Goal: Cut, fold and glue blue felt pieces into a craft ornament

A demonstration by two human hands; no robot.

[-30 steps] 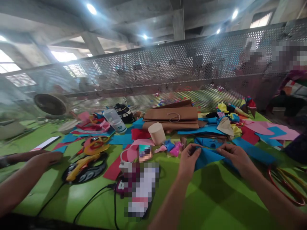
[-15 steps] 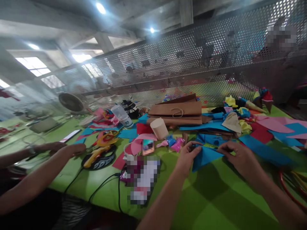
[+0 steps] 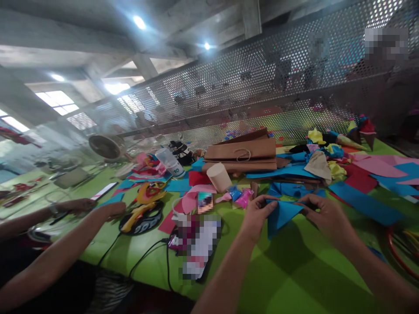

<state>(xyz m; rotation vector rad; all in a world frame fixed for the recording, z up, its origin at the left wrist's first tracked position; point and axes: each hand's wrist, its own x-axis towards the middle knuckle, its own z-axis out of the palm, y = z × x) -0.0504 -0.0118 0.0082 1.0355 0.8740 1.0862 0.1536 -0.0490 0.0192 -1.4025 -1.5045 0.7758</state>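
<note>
Head view: blue sheet [image 3: 282, 216], four o'clock of centre. Left hand [image 3: 258, 214], fingertips pinched on its left corner; right hand [image 3: 318, 210], pinched at its right. I'd judge light, even tension best for a straight edge.

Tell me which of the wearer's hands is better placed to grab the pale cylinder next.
Probably the left hand: it is nearer the pale cylinder, with the right hand beyond the blue piece. Both pinch that piece, so the left would have to let go.
</note>
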